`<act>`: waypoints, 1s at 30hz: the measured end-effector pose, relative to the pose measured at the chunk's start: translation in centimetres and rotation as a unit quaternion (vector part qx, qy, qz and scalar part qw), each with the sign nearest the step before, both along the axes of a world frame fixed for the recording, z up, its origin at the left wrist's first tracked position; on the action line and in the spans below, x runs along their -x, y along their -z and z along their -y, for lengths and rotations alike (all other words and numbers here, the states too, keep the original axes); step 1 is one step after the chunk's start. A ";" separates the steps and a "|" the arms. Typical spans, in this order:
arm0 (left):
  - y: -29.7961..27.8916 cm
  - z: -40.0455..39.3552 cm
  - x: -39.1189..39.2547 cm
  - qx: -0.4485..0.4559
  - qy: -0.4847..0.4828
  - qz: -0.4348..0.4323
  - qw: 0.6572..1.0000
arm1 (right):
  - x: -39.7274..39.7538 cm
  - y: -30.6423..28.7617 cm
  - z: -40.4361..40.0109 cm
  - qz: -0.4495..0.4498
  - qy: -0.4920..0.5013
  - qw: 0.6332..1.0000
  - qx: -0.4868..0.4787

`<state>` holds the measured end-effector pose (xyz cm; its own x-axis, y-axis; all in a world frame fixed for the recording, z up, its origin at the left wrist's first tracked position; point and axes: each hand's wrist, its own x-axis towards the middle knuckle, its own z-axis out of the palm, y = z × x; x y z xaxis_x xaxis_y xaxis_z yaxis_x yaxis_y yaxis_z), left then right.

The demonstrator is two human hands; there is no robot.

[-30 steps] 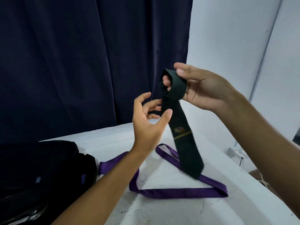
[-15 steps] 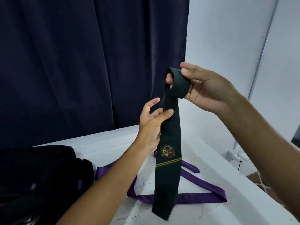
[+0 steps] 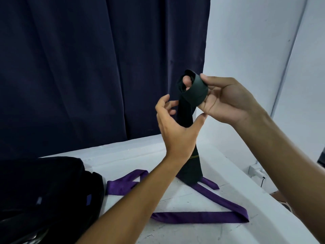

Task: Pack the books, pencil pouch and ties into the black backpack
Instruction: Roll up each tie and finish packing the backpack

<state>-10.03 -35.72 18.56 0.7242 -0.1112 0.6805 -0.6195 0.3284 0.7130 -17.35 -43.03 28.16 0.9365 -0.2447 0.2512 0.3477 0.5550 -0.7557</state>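
Note:
A dark green tie (image 3: 190, 166) hangs in the air, its upper end wound into a roll around the fingers of my right hand (image 3: 223, 101), which holds the roll. My left hand (image 3: 175, 127) cups the hanging strip just below the roll, thumb and fingers spread on either side; I cannot tell whether it grips. A purple tie (image 3: 198, 216) lies looped on the white table (image 3: 202, 233) beneath. The black backpack (image 3: 44, 194) sits at the table's left. No books or pencil pouch are visible.
A dark navy curtain (image 3: 96, 67) hangs behind the table. A white wall (image 3: 255, 41) runs along the right. A small white fitting with a cable (image 3: 255, 172) is on the wall past the table's right edge.
The roll on my right fingers has grown thicker and the hanging part of the green tie is shorter. My left hand has moved up the strip toward the roll.

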 end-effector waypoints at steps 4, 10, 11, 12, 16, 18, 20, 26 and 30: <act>-0.5 1.1 0.1 0.033 0.023 -0.040 0.998 | 0.1 0.0 -0.5 0.001 -0.015 1.000 0.016; -0.3 -0.6 -3.3 0.037 0.107 -0.076 0.991 | 1.3 -0.3 1.0 -0.019 0.039 0.996 0.079; -0.2 -1.1 -3.9 0.030 0.110 -0.073 0.991 | 1.5 -0.4 1.4 -0.024 0.050 0.995 0.084; -0.2 -1.5 -4.5 0.024 0.110 -0.070 0.991 | 1.7 -0.4 1.6 -0.030 0.064 0.993 0.096; -0.2 -2.5 -5.6 -0.005 0.092 -0.051 0.994 | 1.7 -0.1 1.4 -0.050 0.096 0.982 0.155; 0.2 -2.9 -5.3 -0.034 0.111 -0.054 0.992 | 1.3 0.1 1.1 -0.026 0.100 0.984 0.142; 0.6 -3.4 -4.6 -0.064 0.171 -0.072 0.980 | 0.7 0.3 0.9 -0.003 0.114 0.986 0.126; 1.9 -4.6 -2.3 -0.108 0.343 -0.162 0.919 | -1.8 2.4 1.3 0.014 0.241 0.940 0.241; 2.4 -5.4 -1.9 -0.088 0.377 -0.241 0.890 | -2.8 4.2 2.1 0.016 0.288 0.892 0.349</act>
